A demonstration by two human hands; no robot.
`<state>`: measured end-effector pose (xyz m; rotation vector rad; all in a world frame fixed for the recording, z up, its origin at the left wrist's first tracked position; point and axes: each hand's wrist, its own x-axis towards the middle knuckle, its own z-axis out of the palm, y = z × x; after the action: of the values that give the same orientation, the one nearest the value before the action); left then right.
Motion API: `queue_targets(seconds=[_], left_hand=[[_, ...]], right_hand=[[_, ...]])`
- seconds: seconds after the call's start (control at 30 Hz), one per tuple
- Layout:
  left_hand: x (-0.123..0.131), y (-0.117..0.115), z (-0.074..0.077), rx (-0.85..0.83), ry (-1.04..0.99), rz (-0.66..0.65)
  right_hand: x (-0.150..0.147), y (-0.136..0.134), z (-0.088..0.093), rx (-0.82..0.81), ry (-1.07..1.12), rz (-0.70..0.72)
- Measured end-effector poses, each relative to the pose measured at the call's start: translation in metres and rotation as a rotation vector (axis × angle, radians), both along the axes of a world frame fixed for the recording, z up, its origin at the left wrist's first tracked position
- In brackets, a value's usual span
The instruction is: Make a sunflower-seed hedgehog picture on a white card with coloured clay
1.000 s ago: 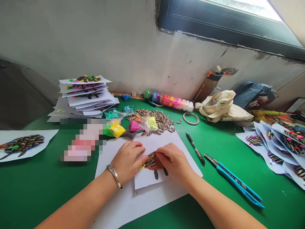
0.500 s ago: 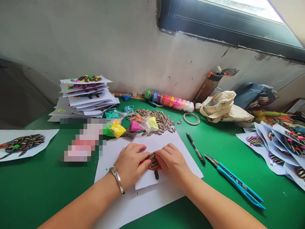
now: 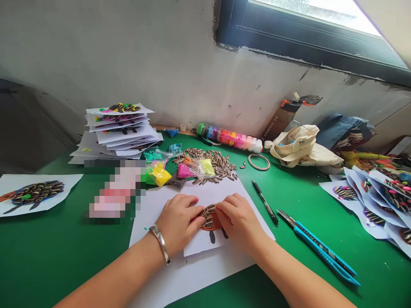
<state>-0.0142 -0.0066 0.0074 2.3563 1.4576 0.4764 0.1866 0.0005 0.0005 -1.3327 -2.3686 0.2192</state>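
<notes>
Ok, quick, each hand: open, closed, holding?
Left hand: half-curled, fingers against the striped black-and-white sunflower seeds on orange clay; grip unclear.
Right hand: half-curled, against the same seeds opposite; grip unclear.

Over on the right, a blue utility knife (image 3: 321,252) lies just beside a black pen (image 3: 265,202) on the green tabletop (image 3: 58,256), with a thin tan ring (image 3: 258,162) up near the wall! Along the back, a row of colored clay tubs (image 3: 227,137) runs toward a crumpled canvas tote bag (image 3: 303,147) and a brown water bottle (image 3: 279,119), while a stack of seed-decorated paper sheets (image 3: 118,132) towers at left.
</notes>
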Motion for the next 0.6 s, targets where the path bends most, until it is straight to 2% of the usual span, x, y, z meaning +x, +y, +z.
queue_targets(seconds=[0.13,0.3,0.6], left_hand=[[0.0005,0.0005,0.0013,-0.008,0.003,0.0],[0.0009,-0.0002,0.0016,-0.003,0.01,-0.001],[0.0008,-0.0019,0.0009,0.006,0.013,0.004]], right_hand=[[-0.0045,0.0005,-0.0038,-0.015,0.021,0.008],[-0.0042,0.0021,-0.0035,-0.007,0.091,-0.05],[-0.0004,0.0006,-0.0034,-0.055,0.005,-0.032]])
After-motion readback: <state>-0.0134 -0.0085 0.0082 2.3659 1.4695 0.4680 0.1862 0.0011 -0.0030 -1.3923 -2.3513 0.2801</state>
